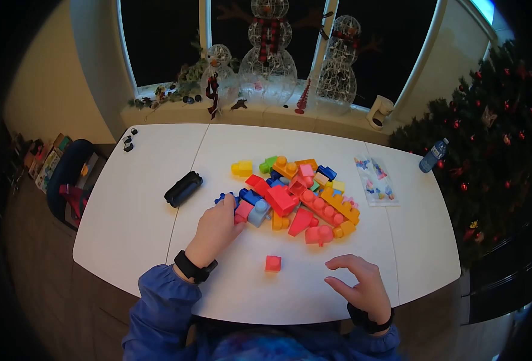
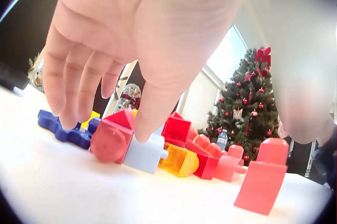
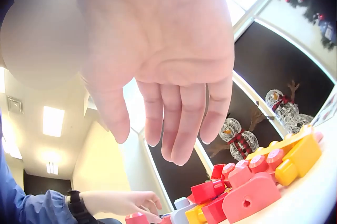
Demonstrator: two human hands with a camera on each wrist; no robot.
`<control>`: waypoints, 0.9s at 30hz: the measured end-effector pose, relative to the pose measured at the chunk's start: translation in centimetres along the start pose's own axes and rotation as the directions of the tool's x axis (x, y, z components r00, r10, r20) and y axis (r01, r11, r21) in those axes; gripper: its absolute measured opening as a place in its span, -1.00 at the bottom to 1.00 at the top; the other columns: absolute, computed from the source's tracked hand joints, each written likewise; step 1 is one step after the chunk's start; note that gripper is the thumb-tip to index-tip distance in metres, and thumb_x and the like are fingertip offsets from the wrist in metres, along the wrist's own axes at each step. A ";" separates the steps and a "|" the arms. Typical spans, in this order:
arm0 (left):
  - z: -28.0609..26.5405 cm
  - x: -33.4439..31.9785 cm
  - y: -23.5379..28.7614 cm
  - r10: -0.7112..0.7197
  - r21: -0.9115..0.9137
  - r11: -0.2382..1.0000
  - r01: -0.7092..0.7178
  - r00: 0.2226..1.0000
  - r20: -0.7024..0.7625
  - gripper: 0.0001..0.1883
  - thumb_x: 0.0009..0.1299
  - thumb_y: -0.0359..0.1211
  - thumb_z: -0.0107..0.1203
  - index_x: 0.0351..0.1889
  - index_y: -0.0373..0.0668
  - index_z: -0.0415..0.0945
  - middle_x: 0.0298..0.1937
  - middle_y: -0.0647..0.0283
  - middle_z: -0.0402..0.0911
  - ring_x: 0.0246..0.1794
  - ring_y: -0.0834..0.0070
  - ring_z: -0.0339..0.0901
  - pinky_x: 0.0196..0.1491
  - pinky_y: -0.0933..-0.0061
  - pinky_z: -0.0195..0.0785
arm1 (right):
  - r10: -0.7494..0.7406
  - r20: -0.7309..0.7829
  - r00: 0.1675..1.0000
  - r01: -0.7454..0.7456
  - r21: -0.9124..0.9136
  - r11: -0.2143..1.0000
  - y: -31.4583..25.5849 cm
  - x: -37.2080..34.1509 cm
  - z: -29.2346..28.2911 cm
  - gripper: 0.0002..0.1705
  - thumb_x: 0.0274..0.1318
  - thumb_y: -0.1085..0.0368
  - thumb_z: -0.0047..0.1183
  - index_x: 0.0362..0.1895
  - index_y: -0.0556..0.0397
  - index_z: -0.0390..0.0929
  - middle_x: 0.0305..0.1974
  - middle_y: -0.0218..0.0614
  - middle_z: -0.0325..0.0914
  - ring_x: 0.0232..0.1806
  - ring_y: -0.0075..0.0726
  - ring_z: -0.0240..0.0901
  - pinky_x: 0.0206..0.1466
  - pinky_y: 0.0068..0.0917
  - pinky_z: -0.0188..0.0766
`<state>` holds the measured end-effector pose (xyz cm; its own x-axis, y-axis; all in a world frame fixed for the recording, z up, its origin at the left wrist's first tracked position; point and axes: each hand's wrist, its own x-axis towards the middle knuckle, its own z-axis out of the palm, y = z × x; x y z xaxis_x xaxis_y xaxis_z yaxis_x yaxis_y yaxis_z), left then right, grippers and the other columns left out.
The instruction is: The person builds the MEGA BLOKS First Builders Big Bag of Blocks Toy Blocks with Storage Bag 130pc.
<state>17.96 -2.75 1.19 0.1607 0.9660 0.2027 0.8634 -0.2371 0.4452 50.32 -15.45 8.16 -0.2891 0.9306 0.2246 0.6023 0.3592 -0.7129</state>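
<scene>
My left hand (image 1: 214,230) reaches over the left edge of a pile of toy building blocks. Its fingers extend downward above a pinkish-red block (image 2: 109,142) and a dark blue knobbed piece (image 2: 64,132). In the left wrist view, the thumb tip overlaps a light blue block (image 2: 145,153). Nothing shows gripped in that palm. My right hand (image 1: 365,286) hovers over the table's near right side, thumb and fingers apart, holding nothing. Between the hands, a single small pinkish-red block (image 1: 273,263) stands on the white table (image 1: 230,286).
The heap's larger red block (image 1: 281,200) and orange blocks (image 1: 341,207) spread rightward. A black case (image 1: 183,189) lies to the left. Toward the right are a clear printed packet (image 1: 376,182) and a water bottle (image 1: 434,155). A decorated tree (image 1: 476,162) stands beyond the right edge.
</scene>
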 end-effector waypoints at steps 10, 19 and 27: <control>-2.6 -0.1 -1.3 0.037 -0.176 0.983 -0.059 0.991 -0.129 -0.63 0.29 -0.51 0.35 -0.02 -0.25 0.42 -0.13 0.01 0.62 -0.20 0.05 0.67 -0.16 0.19 0.58 | -0.004 -0.020 1.000 0.005 0.081 0.997 1.1 -1.2 -0.6 -0.72 0.13 0.35 0.44 -0.09 0.11 0.68 -0.15 -0.21 0.75 -0.10 -0.11 0.72 0.02 -0.32 0.62; -6.1 -2.3 7.6 0.495 -0.305 0.820 -0.485 0.868 -0.049 -0.65 0.28 -0.59 0.30 0.04 -0.23 0.57 0.00 0.11 0.57 -0.01 0.11 0.62 0.06 0.27 0.55 | -0.224 0.010 0.975 0.224 -0.031 0.974 -1.6 5.2 0.9 -0.50 0.13 0.30 0.44 0.15 0.04 0.58 0.13 -0.17 0.61 -0.02 -0.11 0.64 -0.01 -0.28 0.60; -4.7 -2.9 9.0 0.509 -0.455 0.770 -0.447 0.861 0.016 -0.60 0.31 -0.45 0.39 0.09 -0.21 0.54 0.02 0.10 0.58 0.01 0.07 0.58 0.10 0.22 0.52 | -0.233 0.073 0.970 0.239 -0.091 0.967 -0.9 7.1 3.2 -0.57 0.08 0.39 0.36 0.05 0.10 0.54 -0.04 -0.15 0.61 -0.07 -0.05 0.66 -0.06 -0.28 0.60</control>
<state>22.96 -8.16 8.73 0.5854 0.7125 0.3868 0.3754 -0.6611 0.6496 45.32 -9.36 8.28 -0.4751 0.8136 0.3350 0.5807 0.5760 -0.5753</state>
